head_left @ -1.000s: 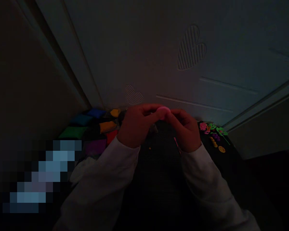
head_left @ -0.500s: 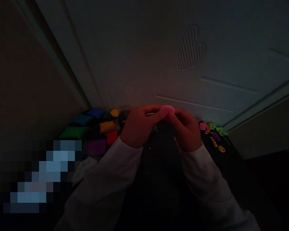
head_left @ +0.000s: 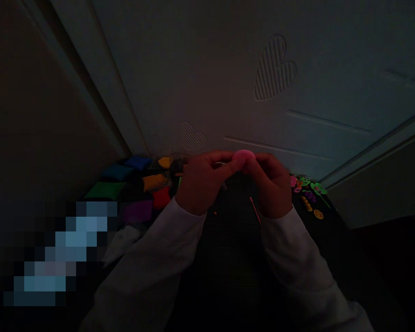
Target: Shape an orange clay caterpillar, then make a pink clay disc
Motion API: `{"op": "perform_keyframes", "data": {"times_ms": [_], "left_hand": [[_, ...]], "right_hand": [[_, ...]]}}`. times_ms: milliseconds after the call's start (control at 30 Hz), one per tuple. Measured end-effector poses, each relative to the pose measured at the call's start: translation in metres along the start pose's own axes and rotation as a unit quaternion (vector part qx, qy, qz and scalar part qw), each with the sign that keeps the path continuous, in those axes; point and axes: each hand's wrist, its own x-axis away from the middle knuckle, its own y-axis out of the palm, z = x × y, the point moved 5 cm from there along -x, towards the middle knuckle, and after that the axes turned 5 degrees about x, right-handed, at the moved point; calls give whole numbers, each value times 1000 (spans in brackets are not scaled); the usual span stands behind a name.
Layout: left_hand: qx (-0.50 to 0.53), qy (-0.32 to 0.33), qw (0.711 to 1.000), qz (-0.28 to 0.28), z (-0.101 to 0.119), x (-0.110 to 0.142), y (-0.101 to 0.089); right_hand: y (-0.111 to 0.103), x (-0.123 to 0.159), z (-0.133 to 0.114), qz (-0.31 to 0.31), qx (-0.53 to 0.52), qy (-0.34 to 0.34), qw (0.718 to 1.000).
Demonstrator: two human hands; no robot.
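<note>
A flattened pink piece of modelling clay [head_left: 244,156] is held up above the dark table, between my two hands. My left hand [head_left: 198,184] pinches its left side with thumb and fingers. At its right side, my right hand [head_left: 273,186] grips it the same way, with the thumb pressed against the near face. Both thumbs nearly meet at the lower edge of the clay. Below my right hand a thin pink stick-like tool [head_left: 255,210] lies on the table. The fingertips behind the clay are mostly hidden.
Coloured clay packs lie at the left, among them green [head_left: 105,190], purple [head_left: 137,211] and red [head_left: 161,198]. A crumpled white piece [head_left: 121,242] rests nearer me. Small clay shapes, including a green flower [head_left: 318,188] and a yellow disc [head_left: 318,214], sit at the right. A pale panel [head_left: 221,83] rises behind.
Both hands have shifted slightly to the right together with the pink clay. Its wide face shows about the same as before. The things on the table have not moved.
</note>
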Motion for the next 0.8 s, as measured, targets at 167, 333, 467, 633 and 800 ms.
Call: {"op": "perform_keyframes", "data": {"times_ms": [167,333,467,633,800], "left_hand": [[-27,10,1000,-11,0,0,1],[-18,11,999,-39,-1,0,5],[-32,15,999,-40,-2,0,4],[-58,38,996,-52,1,1,4],[-42,37,997,-62,0,0,4]], "right_hand": [[0,0,1,2,-5,3,1000],[-2,0,1,14,20,11,1000],[-3,0,-1,17,18,5,1000],[-2,-2,-6,-12,54,-16,998],[-3,-2,-8,-17,77,-31,996]]}}
